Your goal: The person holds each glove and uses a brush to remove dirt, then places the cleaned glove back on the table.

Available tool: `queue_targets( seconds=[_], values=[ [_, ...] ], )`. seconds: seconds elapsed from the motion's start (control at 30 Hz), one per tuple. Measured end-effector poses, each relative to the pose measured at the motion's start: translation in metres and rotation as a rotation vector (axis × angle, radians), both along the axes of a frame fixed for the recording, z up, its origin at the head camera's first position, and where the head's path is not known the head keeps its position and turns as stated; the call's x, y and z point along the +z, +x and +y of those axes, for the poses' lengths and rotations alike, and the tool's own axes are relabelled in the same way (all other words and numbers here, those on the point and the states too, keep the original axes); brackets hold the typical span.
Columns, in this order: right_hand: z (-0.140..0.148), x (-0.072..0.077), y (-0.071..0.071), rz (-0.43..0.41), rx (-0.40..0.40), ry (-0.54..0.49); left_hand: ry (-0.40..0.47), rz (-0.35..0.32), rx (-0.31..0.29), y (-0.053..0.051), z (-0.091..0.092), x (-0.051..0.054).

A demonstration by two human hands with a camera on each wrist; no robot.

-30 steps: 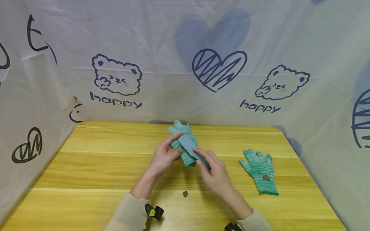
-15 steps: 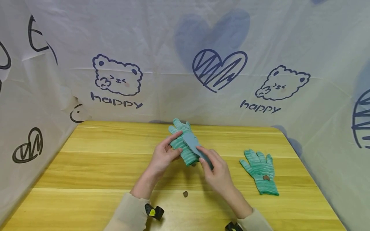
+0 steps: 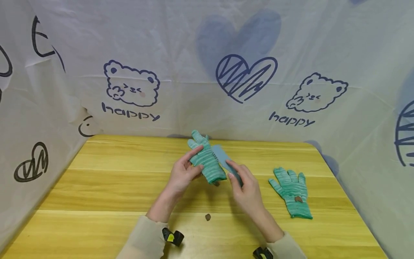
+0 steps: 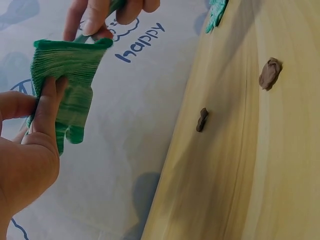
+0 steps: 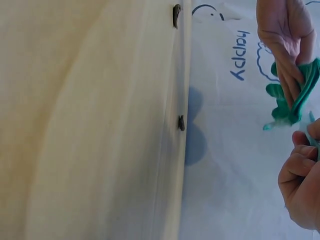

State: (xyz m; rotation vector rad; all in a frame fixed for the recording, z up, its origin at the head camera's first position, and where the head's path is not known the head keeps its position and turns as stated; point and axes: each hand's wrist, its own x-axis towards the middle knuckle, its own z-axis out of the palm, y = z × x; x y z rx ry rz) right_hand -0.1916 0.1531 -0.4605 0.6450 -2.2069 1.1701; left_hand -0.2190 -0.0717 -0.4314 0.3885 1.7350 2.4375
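My left hand [image 3: 183, 174] pinches a green-and-white knitted glove [image 3: 209, 163] between thumb and fingers, lifted above the table with its cuff toward me. In the left wrist view the glove [image 4: 70, 65] hangs with its green cuff edge up, fingers behind it. My right hand [image 3: 246, 187] grips the handle of a blue-grey brush [image 3: 221, 155]. Its bristled edge faces the glove's right side; whether it touches cannot be told. In the right wrist view the brush is mostly hidden by the right hand [image 5: 302, 185].
A second green glove [image 3: 289, 190] lies flat at the right, a brown lump [image 3: 298, 199] on its wrist part. On the wooden table [image 3: 106, 201], one brown lump [image 3: 208, 217] lies in front of me and another [image 3: 216, 183] below the held glove. A printed cloth [image 3: 181, 108] hangs behind.
The brush has moved right, from across the glove to its right edge, with my right hand. The held glove has risen slightly and shows more of its face. The other glove stays put.
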Motion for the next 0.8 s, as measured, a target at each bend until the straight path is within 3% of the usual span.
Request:
queue_targets(
  seconds=[0.2, 0.33, 0.53, 0.8],
  values=[
    [0.009, 0.003, -0.004, -0.120, -0.094, -0.070, 0.028, -0.009, 0.017, -0.001, -0.004, 0.002],
    [0.012, 0.007, -0.003, -0.139, -0.099, -0.094, 0.039, -0.019, 0.005, -0.001, -0.006, 0.004],
    [0.010, 0.012, -0.001, -0.060, -0.060, -0.066, 0.023, -0.012, -0.018, 0.000, -0.008, 0.004],
    [0.000, 0.016, 0.006, 0.048, 0.080, -0.031, -0.020, 0.031, -0.053, 0.000, -0.009, 0.001]
  ],
)
